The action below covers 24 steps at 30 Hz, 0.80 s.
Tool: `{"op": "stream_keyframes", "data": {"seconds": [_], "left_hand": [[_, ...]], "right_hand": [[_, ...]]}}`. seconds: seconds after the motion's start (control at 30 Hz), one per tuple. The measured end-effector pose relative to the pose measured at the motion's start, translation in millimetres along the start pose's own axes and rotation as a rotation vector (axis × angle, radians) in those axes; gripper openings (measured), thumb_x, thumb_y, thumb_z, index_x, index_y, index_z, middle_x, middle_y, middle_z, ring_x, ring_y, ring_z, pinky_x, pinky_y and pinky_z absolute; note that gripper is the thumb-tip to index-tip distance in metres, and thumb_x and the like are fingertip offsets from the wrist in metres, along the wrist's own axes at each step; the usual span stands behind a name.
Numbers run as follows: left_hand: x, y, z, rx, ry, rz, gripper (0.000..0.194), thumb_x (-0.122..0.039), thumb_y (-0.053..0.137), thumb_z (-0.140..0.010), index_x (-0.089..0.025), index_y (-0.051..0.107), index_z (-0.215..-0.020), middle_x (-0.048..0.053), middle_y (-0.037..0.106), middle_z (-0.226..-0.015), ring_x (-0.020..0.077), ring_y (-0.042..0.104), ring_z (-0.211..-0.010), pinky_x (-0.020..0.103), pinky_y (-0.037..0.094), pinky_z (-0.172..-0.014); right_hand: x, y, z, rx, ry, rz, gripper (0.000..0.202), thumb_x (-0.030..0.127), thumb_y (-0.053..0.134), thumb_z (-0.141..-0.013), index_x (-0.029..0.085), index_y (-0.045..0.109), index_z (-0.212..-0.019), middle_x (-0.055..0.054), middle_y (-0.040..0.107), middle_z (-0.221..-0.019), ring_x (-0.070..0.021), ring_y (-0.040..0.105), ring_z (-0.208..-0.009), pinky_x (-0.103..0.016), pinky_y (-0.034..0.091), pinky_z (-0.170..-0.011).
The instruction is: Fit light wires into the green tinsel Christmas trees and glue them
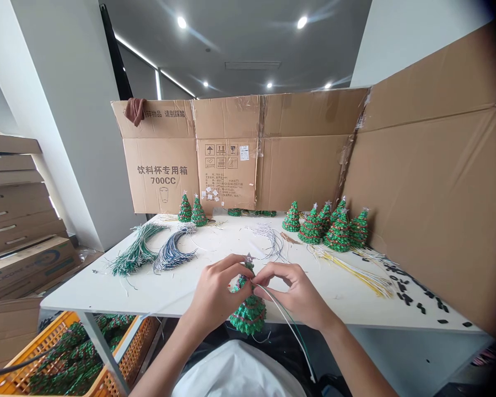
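Observation:
A small green tinsel tree (pixel 249 315) with red strands and a star on top stands upright at the table's front edge. My left hand (pixel 220 286) closes round its upper left side, fingertips just below the star. From the right, my right hand (pixel 292 288) pinches thin wires against the upper part of the tree. A white and a green wire (pixel 291 325) run down from those fingertips over the table edge to my lap. The fingertips of both hands nearly meet, and the exact wire ends between them are too small to make out.
On the white table (pixel 219 298) are green wires (pixel 138 251), blue wires (pixel 173 249), yellow wires (pixel 361 271) and black pieces (pixel 405 298). Several finished trees (pixel 338 231) stand back right, two back left. Cardboard walls (pixel 306 171) enclose the back. An orange crate (pixel 128 361) sits lower left.

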State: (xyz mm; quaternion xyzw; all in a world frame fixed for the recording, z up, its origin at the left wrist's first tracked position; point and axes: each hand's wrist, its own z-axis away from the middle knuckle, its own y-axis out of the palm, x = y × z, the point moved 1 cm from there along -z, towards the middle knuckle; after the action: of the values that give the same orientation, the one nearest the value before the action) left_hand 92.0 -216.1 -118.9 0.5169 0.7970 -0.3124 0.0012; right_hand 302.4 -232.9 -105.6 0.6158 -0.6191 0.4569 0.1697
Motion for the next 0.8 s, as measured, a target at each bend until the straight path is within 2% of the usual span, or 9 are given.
{"op": "stream_keyframes", "data": {"seconds": [0.53,0.8], "left_hand": [[0.8,-1.3,-0.1,0.049,0.015,-0.026,0.017,-0.010,0.072,-0.092,-0.026,0.074,-0.100,0.002,0.078,-0.112,0.0171,0.075,-0.088,0.028,0.055,-0.079],[1.0,0.1,-0.1,0.019,0.016,-0.028,0.016,-0.010,0.072,-0.091,-0.026,0.074,-0.095,0.002,0.079,-0.115,0.0189,0.078,-0.093,0.029,0.056,-0.080]], "right_hand": [[-2.9,-2.9,-1.4,-0.015,0.020,-0.029,0.008,0.031,0.087,-0.093,0.024,0.085,-0.089,-0.002,0.080,-0.086,-0.0189,0.070,-0.080,-0.031,0.056,-0.079],[-1.8,-3.4,-1.5,-0.017,0.028,-0.025,0.012,0.035,0.087,-0.093,0.024,0.084,-0.090,-0.003,0.080,-0.086,-0.0197,0.070,-0.079,-0.033,0.057,-0.079]]}}
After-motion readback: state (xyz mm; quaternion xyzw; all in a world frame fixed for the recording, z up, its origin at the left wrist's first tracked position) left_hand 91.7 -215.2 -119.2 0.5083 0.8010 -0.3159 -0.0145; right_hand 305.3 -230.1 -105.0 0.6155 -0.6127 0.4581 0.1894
